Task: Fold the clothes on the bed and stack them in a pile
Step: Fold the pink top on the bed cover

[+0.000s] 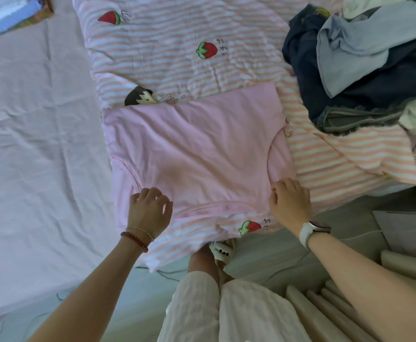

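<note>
lying flat, the pink shirt (197,149) is stretching away from both hands; left hand (149,213) and right hand (289,202) are gripping its near corners.

- loads of open room on the left, just bare lilac sheet (29,144)
- far side of the pink shirt (189,149) is flat striped quilt (177,50), easy reach
- right is blocked by a heaped pile of dark clothes (365,70)
- book stack (7,13) sits in the far-left corner
</note>
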Motion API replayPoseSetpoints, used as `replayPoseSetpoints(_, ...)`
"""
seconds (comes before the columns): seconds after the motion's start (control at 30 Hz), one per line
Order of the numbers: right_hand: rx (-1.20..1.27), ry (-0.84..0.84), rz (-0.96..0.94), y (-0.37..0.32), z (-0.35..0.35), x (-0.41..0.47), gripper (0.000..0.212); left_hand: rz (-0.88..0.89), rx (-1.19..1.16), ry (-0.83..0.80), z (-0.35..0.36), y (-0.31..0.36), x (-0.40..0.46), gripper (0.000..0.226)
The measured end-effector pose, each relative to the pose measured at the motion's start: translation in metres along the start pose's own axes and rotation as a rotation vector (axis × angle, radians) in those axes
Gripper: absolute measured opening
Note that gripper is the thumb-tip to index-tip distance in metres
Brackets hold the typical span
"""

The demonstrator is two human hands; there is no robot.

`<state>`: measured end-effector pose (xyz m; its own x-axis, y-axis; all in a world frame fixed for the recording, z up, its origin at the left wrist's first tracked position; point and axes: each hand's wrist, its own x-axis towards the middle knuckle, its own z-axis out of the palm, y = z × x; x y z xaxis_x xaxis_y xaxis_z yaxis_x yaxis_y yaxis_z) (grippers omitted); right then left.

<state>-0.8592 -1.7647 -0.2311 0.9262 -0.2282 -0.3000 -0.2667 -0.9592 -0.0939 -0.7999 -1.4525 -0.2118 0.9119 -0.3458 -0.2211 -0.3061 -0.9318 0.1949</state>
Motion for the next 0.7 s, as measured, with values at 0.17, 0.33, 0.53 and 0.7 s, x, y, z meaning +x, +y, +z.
replayPoseSetpoints(0.17, 0.188, 0.045, -0.024, -0.012, -0.027, 0.068, 0.036, 0.009, -0.012, -0.126, 0.009, 0.023, 0.083, 0.046)
replayPoseSetpoints(0.33, 0.437, 0.153, 0.207, -0.007, -0.046, 0.161, 0.036, 0.081, 0.072, -0.156, 0.021, 0.045, 0.163, 0.060)
replayPoseSetpoints(0.53, 0.619, 0.175, 0.391, 0.009, -0.049, 0.259, 0.036, 0.127, 0.065, -0.068, 0.038, 0.057, 0.235, 0.062)
replayPoseSetpoints(0.7, 0.713, 0.097, 0.238, 0.020, -0.049, 0.283, 0.010, 0.238, 0.062, -0.077, 0.041, 0.079, 0.256, 0.061)
